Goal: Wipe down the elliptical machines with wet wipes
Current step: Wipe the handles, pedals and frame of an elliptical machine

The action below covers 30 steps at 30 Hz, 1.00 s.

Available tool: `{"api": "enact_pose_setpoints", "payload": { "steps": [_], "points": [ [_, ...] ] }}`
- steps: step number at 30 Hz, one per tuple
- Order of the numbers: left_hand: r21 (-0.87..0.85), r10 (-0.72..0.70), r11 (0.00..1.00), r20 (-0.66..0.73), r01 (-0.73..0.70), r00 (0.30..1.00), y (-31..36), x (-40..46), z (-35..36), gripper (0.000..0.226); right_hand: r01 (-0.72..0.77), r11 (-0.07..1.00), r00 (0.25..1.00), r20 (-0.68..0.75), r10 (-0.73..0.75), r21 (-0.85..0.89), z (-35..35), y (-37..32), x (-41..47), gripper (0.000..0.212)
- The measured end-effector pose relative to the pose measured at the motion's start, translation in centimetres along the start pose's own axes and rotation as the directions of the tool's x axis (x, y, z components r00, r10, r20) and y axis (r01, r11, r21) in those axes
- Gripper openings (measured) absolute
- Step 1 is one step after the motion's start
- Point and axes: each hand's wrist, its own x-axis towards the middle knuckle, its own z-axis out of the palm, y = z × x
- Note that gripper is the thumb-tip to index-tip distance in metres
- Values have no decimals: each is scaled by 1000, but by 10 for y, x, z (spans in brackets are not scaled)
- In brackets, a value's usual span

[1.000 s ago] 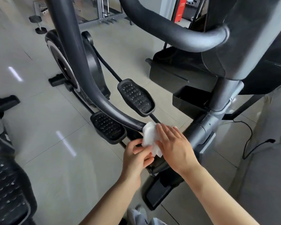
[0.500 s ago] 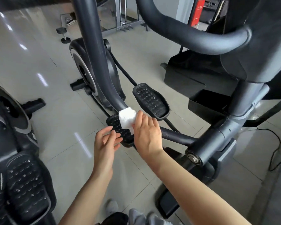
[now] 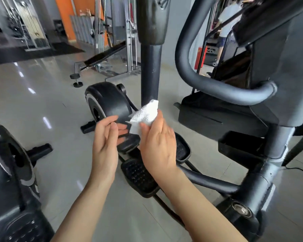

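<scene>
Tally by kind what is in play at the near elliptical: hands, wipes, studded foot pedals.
Bare hands: 2, left hand and right hand
White textured wet wipe: 1
Black studded plastic foot pedals: 2, near pedal and far pedal
Total: 5

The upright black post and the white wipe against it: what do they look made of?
The upright black post looks like painted metal tube, semi-gloss with small pale scuffs. The white wipe, held by the right hand, looks like nonwoven fabric with an embossed grid, crumpled and soft.
</scene>
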Motion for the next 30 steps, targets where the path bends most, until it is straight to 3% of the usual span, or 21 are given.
{"api": "enact_pose_setpoints", "payload": {
  "steps": [6,10,14,17,23,27,30],
  "points": [
    [-17,235,971,275,-240,932,22,20,-7,26,60,994,969,-245,-36,90,-30,-38,70,54],
    [-63,293,955,360,-291,886,33,32,-9,36,182,983,944,-278,-177,-8,-22,-32,62,57],
    [-82,278,960,401,-268,873,30,35,-14,52,305,947,929,-188,-320,-104,-12,-10,35,56],
    [-83,232,973,357,-217,905,29,36,-15,46,412,898,889,-149,-433,-152,-23,-4,45,55],
    [-152,247,966,304,-209,920,30,42,-8,41,704,606,642,-33,-766,-370,-63,0,111,47],
    [-157,190,976,276,-151,942,17,34,-10,40,790,524,580,111,-807,-318,-58,30,82,47],
    [-149,127,985,269,-89,955,3,18,-11,41,843,445,529,312,-789,-304,-38,60,37,64]
  ]
}}
